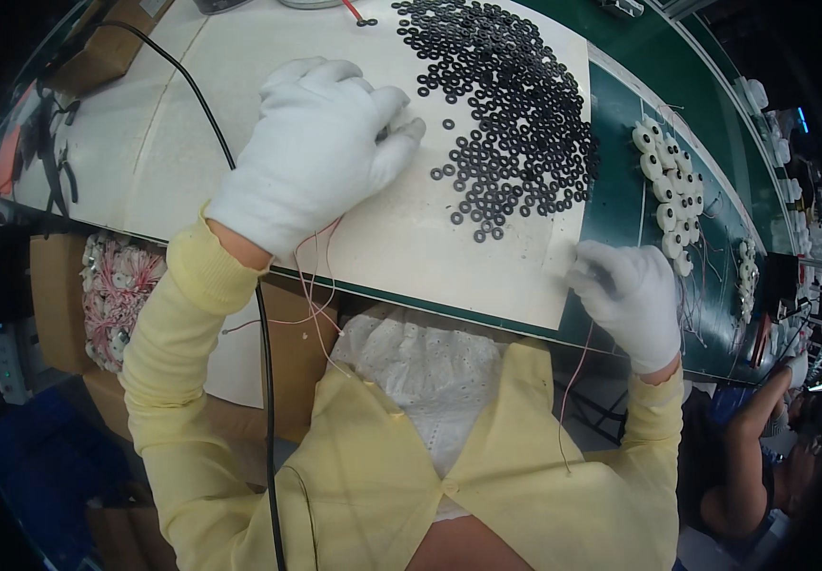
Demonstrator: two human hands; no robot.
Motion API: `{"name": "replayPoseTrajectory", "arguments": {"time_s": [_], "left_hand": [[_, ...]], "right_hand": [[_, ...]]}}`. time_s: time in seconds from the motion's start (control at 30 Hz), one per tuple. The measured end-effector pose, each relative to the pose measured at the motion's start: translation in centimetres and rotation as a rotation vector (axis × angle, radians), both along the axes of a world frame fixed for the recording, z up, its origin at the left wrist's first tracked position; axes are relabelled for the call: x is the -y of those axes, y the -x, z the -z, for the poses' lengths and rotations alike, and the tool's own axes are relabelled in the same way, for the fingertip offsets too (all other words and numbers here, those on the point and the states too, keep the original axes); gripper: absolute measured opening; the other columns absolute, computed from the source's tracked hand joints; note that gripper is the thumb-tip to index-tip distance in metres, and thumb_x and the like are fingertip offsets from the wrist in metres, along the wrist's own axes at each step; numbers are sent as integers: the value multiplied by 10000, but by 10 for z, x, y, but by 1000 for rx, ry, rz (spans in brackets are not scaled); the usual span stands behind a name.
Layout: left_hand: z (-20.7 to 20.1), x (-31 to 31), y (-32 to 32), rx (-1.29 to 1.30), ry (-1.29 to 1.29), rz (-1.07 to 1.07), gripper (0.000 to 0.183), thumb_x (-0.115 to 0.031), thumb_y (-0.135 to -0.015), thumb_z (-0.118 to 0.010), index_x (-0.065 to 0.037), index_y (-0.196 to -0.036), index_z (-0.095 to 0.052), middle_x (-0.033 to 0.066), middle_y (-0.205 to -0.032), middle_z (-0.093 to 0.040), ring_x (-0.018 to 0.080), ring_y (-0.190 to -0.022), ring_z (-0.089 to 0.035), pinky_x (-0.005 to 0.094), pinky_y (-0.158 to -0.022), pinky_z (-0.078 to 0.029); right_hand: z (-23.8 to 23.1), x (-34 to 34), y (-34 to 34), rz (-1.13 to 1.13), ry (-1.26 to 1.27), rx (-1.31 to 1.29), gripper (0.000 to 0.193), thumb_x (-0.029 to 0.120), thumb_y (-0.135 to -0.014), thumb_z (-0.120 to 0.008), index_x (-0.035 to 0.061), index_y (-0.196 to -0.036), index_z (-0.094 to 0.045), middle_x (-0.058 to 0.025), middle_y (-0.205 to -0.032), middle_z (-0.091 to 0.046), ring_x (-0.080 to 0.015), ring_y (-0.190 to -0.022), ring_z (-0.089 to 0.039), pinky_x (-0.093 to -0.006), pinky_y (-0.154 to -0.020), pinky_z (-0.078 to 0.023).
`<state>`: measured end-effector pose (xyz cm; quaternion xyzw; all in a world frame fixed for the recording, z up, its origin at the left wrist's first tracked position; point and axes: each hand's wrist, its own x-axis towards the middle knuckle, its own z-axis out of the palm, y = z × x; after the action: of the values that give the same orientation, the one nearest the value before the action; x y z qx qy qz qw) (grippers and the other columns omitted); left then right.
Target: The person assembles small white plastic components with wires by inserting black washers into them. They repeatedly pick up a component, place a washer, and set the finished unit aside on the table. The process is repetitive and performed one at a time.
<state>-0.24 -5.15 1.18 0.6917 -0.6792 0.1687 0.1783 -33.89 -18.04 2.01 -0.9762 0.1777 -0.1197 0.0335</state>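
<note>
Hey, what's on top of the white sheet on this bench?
Many small black rings lie on the right part of the white sheet, and a black cable crosses farther left. The gloved left hand is over it, hiding anything directly beneath.

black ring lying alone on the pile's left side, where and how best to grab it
Probably pinch the lone ring by its outer rim, coming from the left: it lies flat, white sheet showing on that side, the ring pile crowding its right.

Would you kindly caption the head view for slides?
White-gloved left hand beside small black rings, white-gloved right hand near round white components.
</note>
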Motion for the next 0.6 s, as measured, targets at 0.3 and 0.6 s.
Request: {"name": "replayPoseTrajectory", "arguments": {"time_s": [0.3, 0.6], "left_hand": [[8, -4, 26, 26, 58, -22, 110, -177, -793, -749, -85, -831, -701, 75, -725, -642, 281, -783, -653, 425, -802, -527], [1, -61, 67, -56, 116, 52, 332, -161, -691, -765, -133, -1012, -682, 42, -900, -593, 266, -1064, -631, 451, -941, -508]], "right_hand": [[-9, 4, -20, 16, -362, 8, 387, 115, -840, -807, 65, -1204, -684, -61, -918, -713, -202, -780, -683, -327, -733, -519], [-11, 8, -37, 256, -1083, 144, 332, 46, -1020, -617, -49, -1337, -600, -65, -1041, -737, -99, -920, -660, -241, -844, -526]]}}
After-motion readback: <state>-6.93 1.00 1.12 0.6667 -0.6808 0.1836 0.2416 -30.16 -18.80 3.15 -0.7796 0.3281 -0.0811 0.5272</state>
